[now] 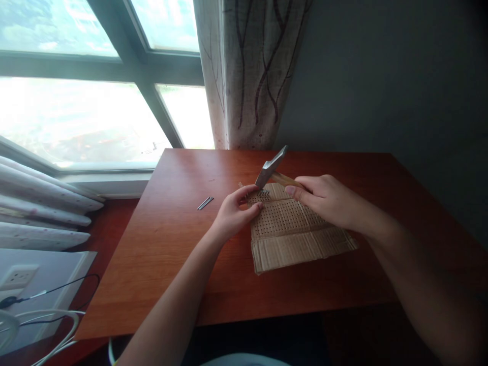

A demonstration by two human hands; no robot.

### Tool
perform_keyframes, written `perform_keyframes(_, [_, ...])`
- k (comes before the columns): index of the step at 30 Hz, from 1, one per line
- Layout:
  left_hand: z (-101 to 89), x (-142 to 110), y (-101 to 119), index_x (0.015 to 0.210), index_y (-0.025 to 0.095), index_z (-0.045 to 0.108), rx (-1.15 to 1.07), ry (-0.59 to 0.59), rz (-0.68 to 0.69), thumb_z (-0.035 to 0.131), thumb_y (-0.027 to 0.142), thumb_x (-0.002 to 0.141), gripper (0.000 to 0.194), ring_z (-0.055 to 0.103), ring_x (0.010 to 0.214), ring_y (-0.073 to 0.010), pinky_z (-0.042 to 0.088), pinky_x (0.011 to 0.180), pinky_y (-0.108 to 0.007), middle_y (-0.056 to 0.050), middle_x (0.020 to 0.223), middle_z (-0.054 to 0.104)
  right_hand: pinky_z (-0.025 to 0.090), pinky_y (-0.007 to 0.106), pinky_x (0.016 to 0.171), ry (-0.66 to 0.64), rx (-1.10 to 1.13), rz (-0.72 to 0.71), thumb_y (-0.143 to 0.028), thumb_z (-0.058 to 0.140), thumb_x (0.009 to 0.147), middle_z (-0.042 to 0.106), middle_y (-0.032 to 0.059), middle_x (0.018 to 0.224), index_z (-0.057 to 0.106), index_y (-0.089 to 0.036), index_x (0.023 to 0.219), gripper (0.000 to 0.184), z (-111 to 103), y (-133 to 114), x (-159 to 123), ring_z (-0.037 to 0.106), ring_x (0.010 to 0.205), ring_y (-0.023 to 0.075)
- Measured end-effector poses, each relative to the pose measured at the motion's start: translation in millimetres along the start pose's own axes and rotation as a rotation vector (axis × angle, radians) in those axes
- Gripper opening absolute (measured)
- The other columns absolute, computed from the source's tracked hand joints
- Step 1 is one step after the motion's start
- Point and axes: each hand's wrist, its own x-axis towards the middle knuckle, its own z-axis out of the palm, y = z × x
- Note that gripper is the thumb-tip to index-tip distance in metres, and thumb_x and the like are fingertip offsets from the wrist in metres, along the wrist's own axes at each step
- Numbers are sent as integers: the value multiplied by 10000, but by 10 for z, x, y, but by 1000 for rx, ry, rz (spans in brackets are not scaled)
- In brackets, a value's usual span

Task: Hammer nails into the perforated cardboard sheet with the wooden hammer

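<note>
Some nails [264, 193] stuck up from the card [282, 221] on the table [160, 249]. The right hand [326, 198] wrapped round the tilted hammer [270, 166], knuckles up. Near the nails, the left hand [233, 211] had its thumb and finger spread apart.

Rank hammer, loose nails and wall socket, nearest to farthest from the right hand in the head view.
1. Hammer: gripped in the right hand.
2. Loose nails: left, on the table.
3. Wall socket: far left, beyond the table.
</note>
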Motion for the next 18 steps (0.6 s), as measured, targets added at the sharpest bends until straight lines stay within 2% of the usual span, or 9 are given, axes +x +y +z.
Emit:
perform_keyframes(10, [-5,9,-15,1195,184,692,18,-5,14,775,273,758,454,688,1066,-254,563,953,-420,-108,1181,731,288,296,560,3,23,-11,-566,446,980,494,-28,630,448,-213,666,473,-11,18,6,419,573,116])
perform_keyframes(18, [1,9,44,1192,178,694,12,-52,6,762,294,773,440,689,1072,-263,561,943,-414,-106,1177,736,286,300,559,-57,28,11,-580,446,971,508,-24,632,475,-212,664,481,19,7,51,451,590,126])
